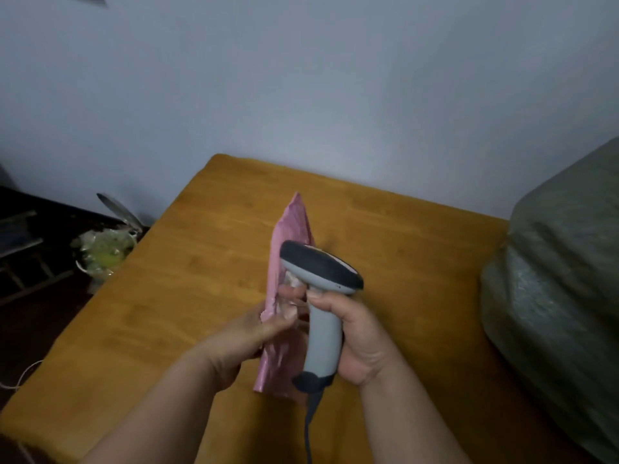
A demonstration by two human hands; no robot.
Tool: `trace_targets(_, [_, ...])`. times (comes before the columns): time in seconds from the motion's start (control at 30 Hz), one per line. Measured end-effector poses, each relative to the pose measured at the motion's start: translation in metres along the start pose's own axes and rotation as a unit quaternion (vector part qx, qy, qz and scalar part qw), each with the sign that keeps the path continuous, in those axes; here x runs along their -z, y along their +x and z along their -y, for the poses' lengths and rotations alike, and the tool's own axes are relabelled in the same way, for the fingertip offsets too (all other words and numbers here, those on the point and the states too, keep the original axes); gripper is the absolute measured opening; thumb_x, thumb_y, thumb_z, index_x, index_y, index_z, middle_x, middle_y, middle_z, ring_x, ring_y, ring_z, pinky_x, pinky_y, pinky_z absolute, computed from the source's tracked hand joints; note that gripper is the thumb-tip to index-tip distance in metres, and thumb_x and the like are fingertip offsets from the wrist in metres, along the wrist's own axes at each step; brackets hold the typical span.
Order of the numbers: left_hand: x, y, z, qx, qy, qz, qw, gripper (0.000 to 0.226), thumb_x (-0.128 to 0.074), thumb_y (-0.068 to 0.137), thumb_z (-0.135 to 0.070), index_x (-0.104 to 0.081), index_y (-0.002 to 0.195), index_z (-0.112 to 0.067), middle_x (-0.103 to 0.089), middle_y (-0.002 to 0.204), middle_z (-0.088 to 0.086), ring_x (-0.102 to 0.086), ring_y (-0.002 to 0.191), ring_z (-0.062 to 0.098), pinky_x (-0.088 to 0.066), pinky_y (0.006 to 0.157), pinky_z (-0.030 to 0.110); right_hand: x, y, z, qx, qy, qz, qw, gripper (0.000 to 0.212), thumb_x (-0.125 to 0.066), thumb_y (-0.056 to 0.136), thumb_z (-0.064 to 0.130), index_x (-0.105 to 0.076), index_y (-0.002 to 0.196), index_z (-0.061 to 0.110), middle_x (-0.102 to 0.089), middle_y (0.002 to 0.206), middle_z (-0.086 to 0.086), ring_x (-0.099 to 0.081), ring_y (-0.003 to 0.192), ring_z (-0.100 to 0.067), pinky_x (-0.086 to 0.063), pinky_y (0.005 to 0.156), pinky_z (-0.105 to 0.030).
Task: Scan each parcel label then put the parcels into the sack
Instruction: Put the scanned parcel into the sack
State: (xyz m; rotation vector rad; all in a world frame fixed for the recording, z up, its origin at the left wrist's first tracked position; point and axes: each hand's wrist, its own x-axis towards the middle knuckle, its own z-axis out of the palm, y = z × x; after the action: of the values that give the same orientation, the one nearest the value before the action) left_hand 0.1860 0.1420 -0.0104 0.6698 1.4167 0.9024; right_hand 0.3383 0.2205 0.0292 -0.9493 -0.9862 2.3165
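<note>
A pink plastic parcel [290, 229] stands nearly on edge above the table, and my left hand [248, 336] grips it at its middle. Right beside it, my right hand [355, 336] holds a grey barcode scanner [323, 329] by the handle, the dark scanner head turned toward the parcel's right face. The label side faces away from me and is hidden. A grey-green woven sack [556, 279] bulges at the right edge of the view.
The work surface is a table under a mustard-yellow cloth [167, 279], set against a pale wall. The scanner's dark cable [310, 426] hangs down toward me. A crumpled clear plastic bag [104, 249] lies off the table's left side, next to dark furniture.
</note>
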Motion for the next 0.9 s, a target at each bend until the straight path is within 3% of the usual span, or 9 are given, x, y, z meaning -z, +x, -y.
trace_targets(0.1, [0.033, -0.002, 0.015, 0.056, -0.112, -0.01, 0.992, 0.077, -0.091, 0.062, -0.026, -0.056, 0.129, -0.011, -0.072, 0.116, 0.017, -0.068, 0.109, 0.036, -0.052, 0.098, 0.054, -0.03, 0.012, -0.011, -0.005, -0.077, -0.042, 0.996, 0.017, -0.076, 0.073, 0.007, -0.081, 0.09, 0.009, -0.076, 0.108, -0.019, -0.072, 0.102, -0.029, -0.057, 0.091, -0.042])
trace_targets(0.17, [0.054, -0.003, 0.034, 0.102, -0.169, -0.075, 0.977, 0.053, -0.075, 0.079, 0.001, -0.054, 0.128, -0.006, -0.072, 0.109, 0.025, -0.07, 0.1, 0.043, -0.057, 0.087, 0.055, -0.038, 0.019, -0.018, -0.015, -0.092, -0.079, 0.992, 0.012, -0.077, 0.077, 0.004, -0.08, 0.087, 0.011, -0.076, 0.105, -0.018, -0.072, 0.101, -0.029, -0.061, 0.074, -0.035])
trace_targets(0.23, [0.072, -0.002, 0.055, 0.131, -0.149, -0.153, 0.968, 0.041, -0.061, 0.087, 0.011, -0.056, 0.124, -0.007, -0.073, 0.102, 0.024, -0.07, 0.093, 0.043, -0.059, 0.081, 0.054, -0.04, 0.027, -0.025, -0.023, -0.068, -0.129, 0.989, 0.008, -0.076, 0.079, 0.004, -0.078, 0.081, 0.011, -0.076, 0.093, -0.017, -0.074, 0.09, -0.029, -0.059, 0.058, -0.034])
trace_targets(0.3, [0.083, -0.002, 0.071, 0.153, -0.114, -0.198, 0.961, 0.034, -0.062, 0.087, 0.011, -0.061, 0.117, -0.005, -0.075, 0.094, 0.019, -0.072, 0.082, 0.034, -0.061, 0.068, 0.041, -0.037, 0.035, -0.031, -0.024, -0.076, -0.187, 0.979, 0.006, -0.073, 0.08, 0.002, -0.074, 0.08, 0.008, -0.073, 0.086, -0.016, -0.071, 0.083, -0.028, -0.057, 0.058, -0.034])
trace_targets(0.37, [0.093, -0.003, 0.084, 0.176, -0.127, -0.19, 0.957, 0.024, -0.068, 0.085, 0.007, -0.065, 0.106, -0.003, -0.077, 0.082, 0.012, -0.072, 0.062, 0.022, -0.054, 0.049, 0.024, -0.035, 0.043, -0.041, -0.029, -0.093, -0.227, 0.969, 0.004, -0.07, 0.081, 0.003, -0.071, 0.082, 0.007, -0.07, 0.083, -0.014, -0.068, 0.08, -0.026, -0.055, 0.069, -0.035])
trace_targets(0.4, [0.097, -0.003, 0.089, 0.186, -0.145, -0.183, 0.954, 0.022, -0.07, 0.084, 0.005, -0.065, 0.105, -0.002, -0.077, 0.081, 0.013, -0.071, 0.059, 0.022, -0.052, 0.048, 0.023, -0.035, 0.046, -0.046, -0.033, -0.098, -0.235, 0.966, 0.004, -0.069, 0.082, 0.003, -0.07, 0.081, 0.007, -0.07, 0.081, -0.014, -0.067, 0.077, -0.025, -0.055, 0.072, -0.036])
trace_targets(0.57, [0.112, 0.008, 0.098, 0.187, -0.176, -0.203, 0.945, 0.024, -0.073, 0.086, -0.004, -0.062, 0.107, 0.0, -0.076, 0.08, 0.016, -0.069, 0.056, 0.024, -0.052, 0.046, 0.027, -0.031, 0.052, -0.065, -0.06, -0.14, -0.244, 0.958, 0.006, -0.071, 0.083, 0.006, -0.07, 0.077, 0.007, -0.066, 0.075, -0.013, -0.061, 0.066, -0.021, -0.051, 0.066, -0.035])
trace_targets(0.77, [0.114, 0.014, 0.093, 0.189, -0.224, -0.162, 0.942, 0.018, -0.066, 0.092, -0.008, -0.066, 0.11, -0.007, -0.076, 0.094, 0.02, -0.073, 0.075, 0.033, -0.06, 0.072, 0.044, -0.023, 0.052, -0.071, -0.074, -0.141, -0.272, 0.949, 0.003, -0.073, 0.085, 0.01, -0.074, 0.088, 0.009, -0.069, 0.073, -0.007, -0.063, 0.062, -0.018, -0.052, 0.062, -0.031])
trace_targets(0.9, [0.109, 0.016, 0.09, 0.18, -0.273, -0.176, 0.928, 0.019, -0.062, 0.093, -0.002, -0.065, 0.111, -0.009, -0.076, 0.093, 0.019, -0.073, 0.072, 0.032, -0.06, 0.065, 0.042, -0.014, 0.054, -0.064, -0.063, -0.138, -0.287, 0.946, 0.005, -0.074, 0.086, 0.012, -0.073, 0.089, 0.009, -0.069, 0.078, -0.01, -0.065, 0.071, -0.022, -0.055, 0.069, -0.036])
